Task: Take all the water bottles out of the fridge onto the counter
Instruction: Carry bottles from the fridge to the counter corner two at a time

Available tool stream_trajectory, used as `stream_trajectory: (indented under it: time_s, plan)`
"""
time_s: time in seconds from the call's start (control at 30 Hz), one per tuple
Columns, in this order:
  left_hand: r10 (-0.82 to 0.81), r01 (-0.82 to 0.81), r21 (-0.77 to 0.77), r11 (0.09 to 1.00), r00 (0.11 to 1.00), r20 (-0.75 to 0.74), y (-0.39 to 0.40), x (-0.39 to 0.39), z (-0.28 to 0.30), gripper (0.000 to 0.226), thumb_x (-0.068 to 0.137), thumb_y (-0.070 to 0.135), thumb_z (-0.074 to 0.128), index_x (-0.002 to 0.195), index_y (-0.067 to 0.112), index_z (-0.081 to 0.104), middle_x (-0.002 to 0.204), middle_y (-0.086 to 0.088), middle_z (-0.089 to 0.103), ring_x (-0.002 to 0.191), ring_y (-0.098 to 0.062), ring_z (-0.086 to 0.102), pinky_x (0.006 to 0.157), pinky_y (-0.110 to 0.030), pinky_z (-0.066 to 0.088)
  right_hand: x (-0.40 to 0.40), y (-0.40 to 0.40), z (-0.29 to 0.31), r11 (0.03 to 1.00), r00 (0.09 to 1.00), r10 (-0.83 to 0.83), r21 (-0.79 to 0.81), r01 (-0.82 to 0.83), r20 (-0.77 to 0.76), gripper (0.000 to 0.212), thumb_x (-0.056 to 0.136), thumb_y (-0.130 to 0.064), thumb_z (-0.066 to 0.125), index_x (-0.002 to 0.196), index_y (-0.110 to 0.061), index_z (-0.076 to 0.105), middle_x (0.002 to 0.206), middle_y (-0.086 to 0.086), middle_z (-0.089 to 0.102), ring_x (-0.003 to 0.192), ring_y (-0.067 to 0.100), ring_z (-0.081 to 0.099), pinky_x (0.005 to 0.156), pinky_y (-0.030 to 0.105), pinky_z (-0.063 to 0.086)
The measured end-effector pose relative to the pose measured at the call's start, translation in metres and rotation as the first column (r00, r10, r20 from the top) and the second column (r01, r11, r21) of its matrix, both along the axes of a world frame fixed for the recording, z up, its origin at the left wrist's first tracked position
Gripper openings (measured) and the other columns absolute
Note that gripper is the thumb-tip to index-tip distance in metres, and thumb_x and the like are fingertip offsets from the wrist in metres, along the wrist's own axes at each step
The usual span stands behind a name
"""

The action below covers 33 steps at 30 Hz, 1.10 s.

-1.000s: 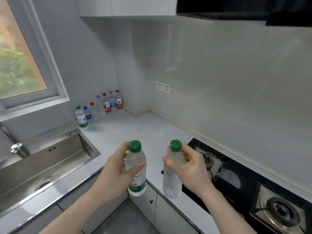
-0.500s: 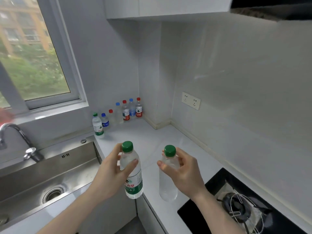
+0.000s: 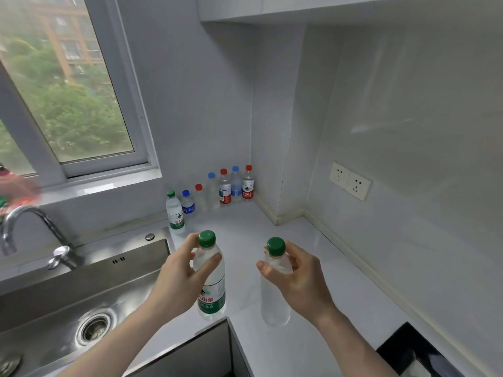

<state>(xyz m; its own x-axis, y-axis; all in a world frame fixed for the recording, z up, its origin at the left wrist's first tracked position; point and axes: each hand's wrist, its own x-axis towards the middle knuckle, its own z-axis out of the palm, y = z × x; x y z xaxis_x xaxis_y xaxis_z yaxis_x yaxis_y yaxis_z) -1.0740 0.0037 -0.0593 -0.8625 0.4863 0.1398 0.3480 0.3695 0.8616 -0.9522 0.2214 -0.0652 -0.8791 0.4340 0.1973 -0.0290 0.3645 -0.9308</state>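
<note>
While both bottles hang upright above the white surface (image 3: pixel 294 346), the left hand (image 3: pixel 177 281) wraps the labelled bottle (image 3: pixel 211 284) and the right hand (image 3: pixel 299 278) wraps the bare bottle (image 3: pixel 273 295), each grip high near its green cap.

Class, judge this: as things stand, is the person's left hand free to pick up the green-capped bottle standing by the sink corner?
Probably not: the left hand is already wrapped around a labelled bottle. The path to the standing green-capped bottle looks open.
</note>
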Motion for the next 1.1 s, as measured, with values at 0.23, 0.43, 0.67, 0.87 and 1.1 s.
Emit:
stream_trajectory:
  time_s: [0.23, 0.43, 0.67, 0.87, 1.1]
  plan:
    - [-0.019, 0.018, -0.081, 0.997, 1.000, -0.007, 0.012, -0.101, -0.023, 0.025, 0.092, 0.051, 0.067, 0.110, 0.037, 0.057, 0.108, 0.021, 0.071, 0.111, -0.011, 0.066, 0.087, -0.046, 0.059, -0.078, 0.007, -0.017, 0.998, 0.999, -0.047, -0.046, 0.047, 0.011, 0.029, 0.082, -0.047, 0.084, 0.099, -0.026, 0.073, 0.096, -0.004, 0.075, 0.094, 0.019, 0.070, 0.089, 0.047, 0.058]
    - [-0.026, 0.020, -0.173, 0.985, 0.999, -0.037, 0.013, -0.187, -0.039, 0.021, 0.092, 0.052, 0.066, 0.099, 0.035, 0.056, 0.106, 0.021, 0.070, 0.109, -0.010, 0.064, 0.085, -0.040, 0.056, -0.155, 0.001, -0.034, 0.991, 0.993, -0.109, -0.077, 0.111, 0.033, 0.030, 0.082, -0.044, 0.085, 0.098, -0.021, 0.073, 0.096, 0.003, 0.074, 0.096, 0.024, 0.069, 0.089, 0.046, 0.055]
    - [-0.088, 0.026, -0.360, 0.933, 0.984, -0.157, 0.020, -0.279, -0.054, 0.032, 0.091, 0.057, 0.064, 0.104, 0.030, 0.053, 0.111, 0.006, 0.073, 0.099, -0.023, 0.069, 0.080, -0.042, 0.058, -0.217, 0.000, -0.049, 0.966, 0.976, -0.210, -0.144, 0.215, 0.052, 0.021, 0.085, -0.027, 0.086, 0.100, -0.016, 0.076, 0.095, 0.005, 0.077, 0.093, 0.025, 0.071, 0.080, 0.026, 0.054]
    - [-0.136, -0.003, -0.489, 0.873, 0.959, -0.248, 0.040, -0.336, -0.056, 0.034, 0.093, 0.050, 0.067, 0.104, 0.022, 0.052, 0.095, 0.000, 0.069, 0.080, -0.028, 0.062, 0.069, -0.040, 0.054, -0.251, 0.009, -0.055, 0.968, 0.972, -0.218, -0.108, 0.227, 0.083, 0.015, 0.085, -0.028, 0.085, 0.093, -0.018, 0.077, 0.089, 0.003, 0.075, 0.082, 0.007, 0.065, 0.077, 0.023, 0.049]
    - [-0.124, -0.057, -0.603, 0.796, 0.959, -0.253, 0.065, -0.388, -0.056, 0.038, 0.092, 0.051, 0.067, 0.115, 0.025, 0.054, 0.103, 0.002, 0.067, 0.088, -0.027, 0.060, 0.071, -0.035, 0.046, -0.291, 0.033, -0.070, 0.975, 0.975, -0.198, -0.083, 0.206, 0.097, 0.030, 0.084, -0.037, 0.085, 0.098, -0.013, 0.077, 0.099, 0.012, 0.073, 0.092, 0.026, 0.067, 0.076, 0.026, 0.046]
